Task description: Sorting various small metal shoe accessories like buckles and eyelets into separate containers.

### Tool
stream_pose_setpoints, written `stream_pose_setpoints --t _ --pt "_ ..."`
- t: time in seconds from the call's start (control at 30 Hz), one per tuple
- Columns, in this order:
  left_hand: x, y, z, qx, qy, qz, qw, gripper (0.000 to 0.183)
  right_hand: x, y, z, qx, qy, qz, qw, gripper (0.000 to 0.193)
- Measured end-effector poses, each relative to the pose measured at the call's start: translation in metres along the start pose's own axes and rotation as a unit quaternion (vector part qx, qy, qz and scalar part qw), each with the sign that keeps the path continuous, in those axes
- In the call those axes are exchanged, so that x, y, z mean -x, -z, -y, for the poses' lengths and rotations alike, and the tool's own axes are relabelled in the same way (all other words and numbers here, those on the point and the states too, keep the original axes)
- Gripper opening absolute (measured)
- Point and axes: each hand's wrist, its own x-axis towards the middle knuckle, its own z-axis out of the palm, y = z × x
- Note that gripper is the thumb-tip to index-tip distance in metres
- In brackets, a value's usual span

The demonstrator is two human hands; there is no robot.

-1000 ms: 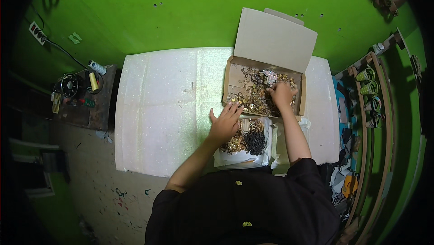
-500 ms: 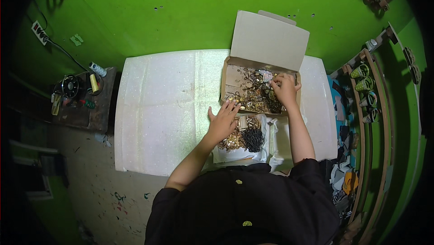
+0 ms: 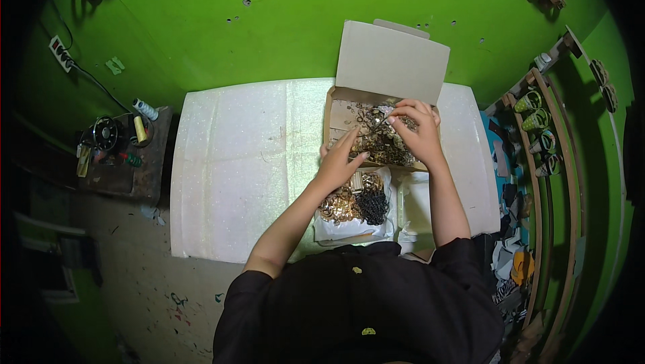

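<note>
An open cardboard box [image 3: 342, 114] holds a jumble of small gold, brown and dark metal pieces [image 3: 380, 145]. Over its right side, my right hand [image 3: 422, 137] has thumb and fingers pinched together; a small, light piece seems to be at the tips, too small to name. My left hand [image 3: 340, 164] rests at the box's near left corner, fingers and thumb apart, nothing seen in it. Just below lies an open white-lined box [image 3: 349, 231] with shiny gold pieces [image 3: 338, 207], a heap of black beads or chain [image 3: 371, 207] and a pale bundle [image 3: 366, 181].
The cardboard lid [image 3: 393, 58] stands raised against the green wall. An open white container [image 3: 412, 206] sits beside the gold pieces, under my right forearm. The table has a sparkly white cover [image 3: 232, 169]. A small side table [image 3: 144, 176] with thread spools is at left, a wooden rack [image 3: 571, 182] at right.
My left hand has moved up and right, further over the cardboard box's near edge. My right hand has shifted slightly left over the metal pieces. The whole view has tilted a little.
</note>
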Motion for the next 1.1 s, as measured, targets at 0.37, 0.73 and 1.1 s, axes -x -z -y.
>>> stream_pose_setpoints --t 0.37,0.73,1.1 --pt "-0.039 -0.019 0.002 0.252 0.003 0.071 0.965 0.025 0.010 -0.010 -0.041 -0.027 -0.083 -0.035 0.996 0.016" --pt "-0.044 -0.013 0.013 0.254 -0.018 -0.013 0.967 0.029 0.013 -0.025 -0.063 0.006 -0.121 -0.035 0.992 0.015" --pt "-0.028 -0.013 0.034 0.017 -0.028 -0.135 0.990 0.023 0.008 -0.101 -0.101 0.303 -0.206 0.251 0.896 0.039"
